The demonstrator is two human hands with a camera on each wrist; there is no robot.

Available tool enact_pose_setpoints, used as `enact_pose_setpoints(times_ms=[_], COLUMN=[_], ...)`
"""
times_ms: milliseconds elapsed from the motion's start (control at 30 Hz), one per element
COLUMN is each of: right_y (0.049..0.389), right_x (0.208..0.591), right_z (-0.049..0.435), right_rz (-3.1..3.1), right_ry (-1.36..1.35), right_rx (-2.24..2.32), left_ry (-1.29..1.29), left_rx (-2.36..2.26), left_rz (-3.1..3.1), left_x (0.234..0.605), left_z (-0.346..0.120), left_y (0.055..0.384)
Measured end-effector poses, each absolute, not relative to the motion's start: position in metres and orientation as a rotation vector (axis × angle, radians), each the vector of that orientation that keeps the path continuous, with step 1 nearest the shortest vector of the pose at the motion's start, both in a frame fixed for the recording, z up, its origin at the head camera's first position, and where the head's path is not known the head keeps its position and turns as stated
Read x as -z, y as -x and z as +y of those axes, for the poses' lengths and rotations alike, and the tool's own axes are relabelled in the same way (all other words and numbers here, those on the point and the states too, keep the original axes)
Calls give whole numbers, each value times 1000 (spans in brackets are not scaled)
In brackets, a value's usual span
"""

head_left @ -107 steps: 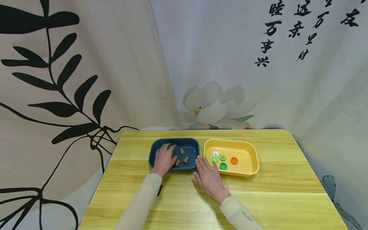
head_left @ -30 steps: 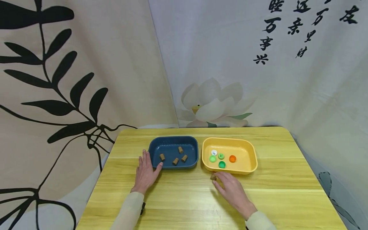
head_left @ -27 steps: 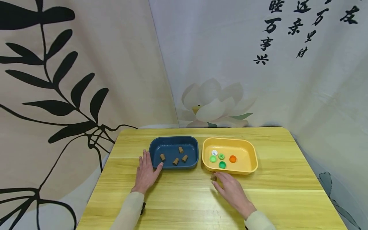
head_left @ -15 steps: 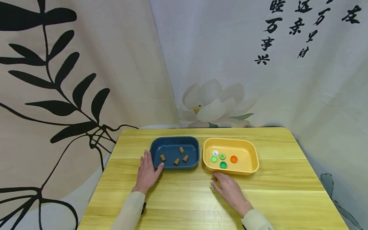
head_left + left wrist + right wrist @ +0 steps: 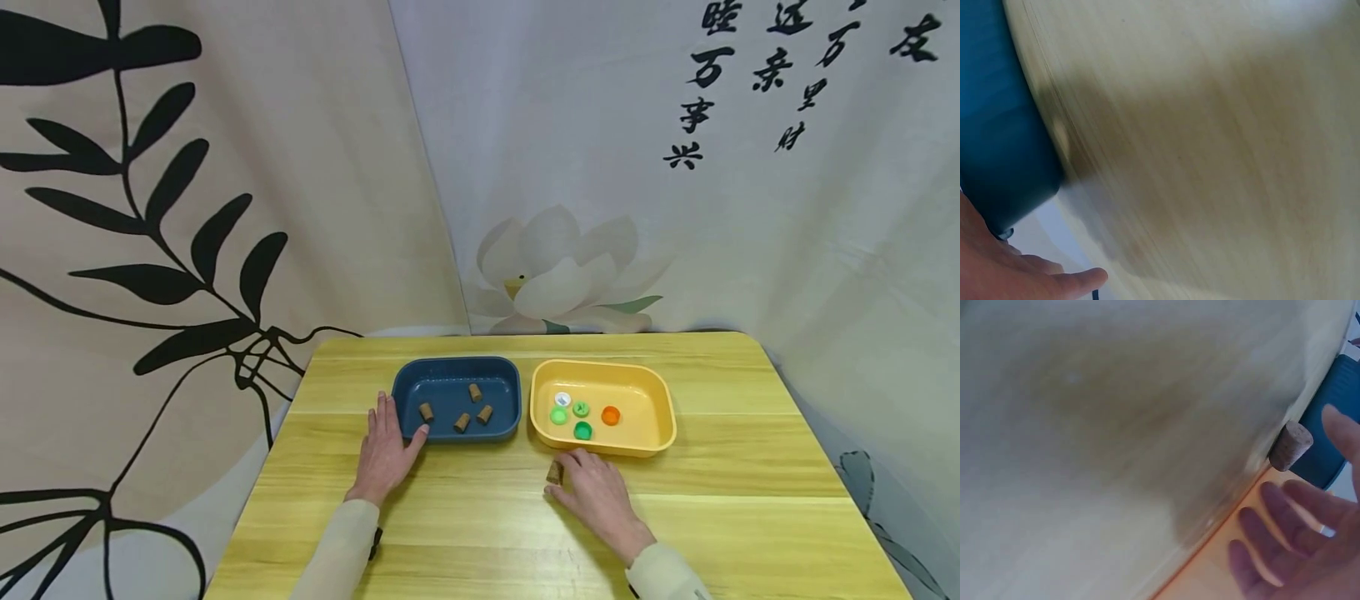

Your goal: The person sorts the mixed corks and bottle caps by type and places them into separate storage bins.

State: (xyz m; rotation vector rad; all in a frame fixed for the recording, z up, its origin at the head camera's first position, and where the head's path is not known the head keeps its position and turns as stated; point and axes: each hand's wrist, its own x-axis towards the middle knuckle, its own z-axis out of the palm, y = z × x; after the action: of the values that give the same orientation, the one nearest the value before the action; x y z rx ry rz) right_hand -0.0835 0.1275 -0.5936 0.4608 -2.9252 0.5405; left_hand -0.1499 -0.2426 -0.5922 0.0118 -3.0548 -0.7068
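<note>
A brown cork stands upright on the table in front of the yellow tray. My right hand is just right of it, thumb and fingers spread apart. The right wrist view shows the cork between thumb and fingertips, with gaps on both sides. My left hand rests at the near left corner of the blue tray, fingers straight along its side and thumb at the front rim. Several more corks lie inside that tray. Only part of the left hand shows in its wrist view.
The yellow tray, right of the blue one, holds several bottle caps: an orange cap, a white cap and green caps. Both stand on a wooden table. A printed curtain hangs behind it.
My left hand has moved out of the blue tray to its corner. A cork has come to the table before the yellow tray; my right hand held it earlier and has let go.
</note>
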Motion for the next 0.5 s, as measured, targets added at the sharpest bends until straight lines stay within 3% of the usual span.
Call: enact_pose_setpoints(times_ms=[500], right_y=[86], right_x=[596], right_z=[113], right_rz=[-2885], right_ry=[-443], right_rx=[-373], left_ry=[-12], left_rx=[701], left_rz=[-3066], left_x=[591], left_z=[-243], left_y=[149])
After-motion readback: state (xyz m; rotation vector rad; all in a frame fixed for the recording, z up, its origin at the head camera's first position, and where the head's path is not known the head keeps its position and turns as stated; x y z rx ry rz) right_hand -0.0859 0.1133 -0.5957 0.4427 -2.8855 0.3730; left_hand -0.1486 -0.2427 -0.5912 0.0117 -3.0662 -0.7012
